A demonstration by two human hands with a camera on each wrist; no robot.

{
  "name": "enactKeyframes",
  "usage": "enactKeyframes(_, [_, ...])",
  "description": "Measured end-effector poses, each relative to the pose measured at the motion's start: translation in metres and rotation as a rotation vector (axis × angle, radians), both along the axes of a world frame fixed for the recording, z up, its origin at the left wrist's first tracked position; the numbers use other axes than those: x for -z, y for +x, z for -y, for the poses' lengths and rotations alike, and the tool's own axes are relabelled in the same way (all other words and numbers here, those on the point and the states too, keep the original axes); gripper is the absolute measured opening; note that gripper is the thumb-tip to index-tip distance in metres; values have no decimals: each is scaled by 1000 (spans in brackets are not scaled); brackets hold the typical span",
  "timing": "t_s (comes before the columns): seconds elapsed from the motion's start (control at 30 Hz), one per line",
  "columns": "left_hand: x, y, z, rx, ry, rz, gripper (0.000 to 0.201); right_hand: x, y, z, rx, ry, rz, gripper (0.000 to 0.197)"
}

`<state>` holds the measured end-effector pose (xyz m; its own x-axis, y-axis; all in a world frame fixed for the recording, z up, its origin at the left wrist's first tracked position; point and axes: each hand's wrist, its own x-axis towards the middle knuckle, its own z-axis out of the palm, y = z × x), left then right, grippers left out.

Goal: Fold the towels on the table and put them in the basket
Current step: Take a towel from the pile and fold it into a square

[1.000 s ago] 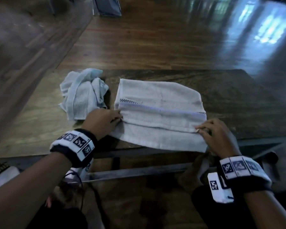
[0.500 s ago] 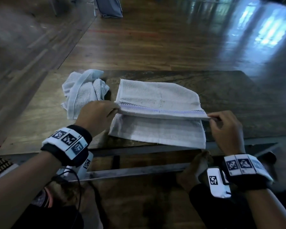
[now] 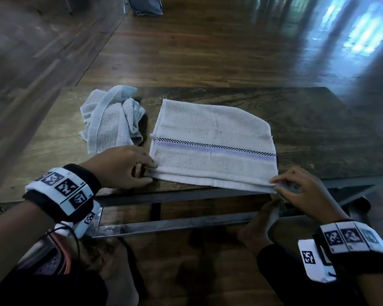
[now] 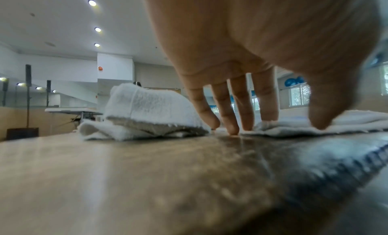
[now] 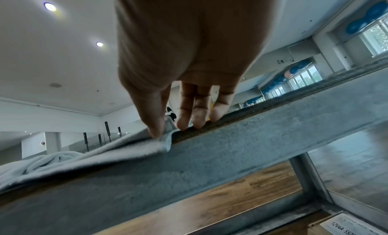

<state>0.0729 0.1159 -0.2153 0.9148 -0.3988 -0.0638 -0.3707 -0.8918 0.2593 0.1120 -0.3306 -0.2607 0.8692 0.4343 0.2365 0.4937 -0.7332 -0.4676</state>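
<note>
- The left hand (image 3: 122, 166) is at the near left corner of the striped towel (image 3: 212, 129). Its fingers (image 4: 226, 116) point down, nearly straight. The thumb tip sits on top of the towel's edge, and the other fingertips touch the bench (image 3: 318, 133) and the towel's corner. It does not look like a real grip, more like a press.
- The right hand (image 3: 305, 193) is at the near right corner of the striped towel, right at the near edge of the bench. Its thumb and first finger pinch the towel's corner. The other fingers (image 5: 199, 116) rest on the bench edge.
- The striped towel lies flat in the middle of the bench, close to the near edge. It is folded over, so two layers show along the near side. A purple stripe and a thin black-and-white checked line run across it from left to right.
- The crumpled towel (image 3: 113, 120) is a pale blue heap. It lies just beside the striped towel, toward the left and the far edge of the bench. It is near the left hand, but the hand is not touching it.
- Past the far edge of the bench is a shiny wooden floor (image 3: 208, 51).
</note>
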Motion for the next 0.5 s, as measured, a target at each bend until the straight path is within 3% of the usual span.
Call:
enactKeyframes(0.13, [-7,-2,0,37,157,-80,65,-3,-6,-5,-6,-157,-8,45])
enactKeyframes(0.27, [-7,-8,8,78,173,-24,48,0,-7,-7,35,-208,57,41])
enactKeyframes(0.5, [-5,-23,8,80,55,26,23,6,-4,-1,16,-59,36,30])
